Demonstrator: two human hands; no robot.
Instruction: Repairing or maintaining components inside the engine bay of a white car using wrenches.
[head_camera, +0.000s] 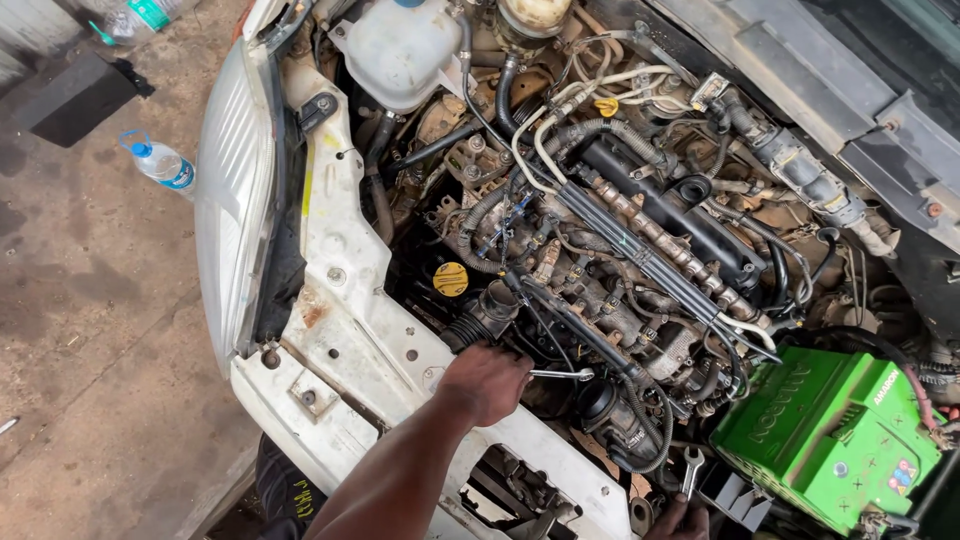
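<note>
I look down into the open engine bay (620, 250) of a white car. My left hand (487, 382) reaches in from the lower left and grips a slim metal wrench (562, 375), which points right toward the black hoses low on the engine. My right hand (680, 520) shows only partly at the bottom edge. It holds an open-ended spanner (691, 468) upright, just left of the green battery (825, 430).
A yellow oil filler cap (451, 279) sits left of the engine, and a white coolant tank (400, 50) sits at the top. The headlight (235, 190) and white front panel (350, 300) edge the bay. Two plastic bottles (160, 162) lie on the concrete floor.
</note>
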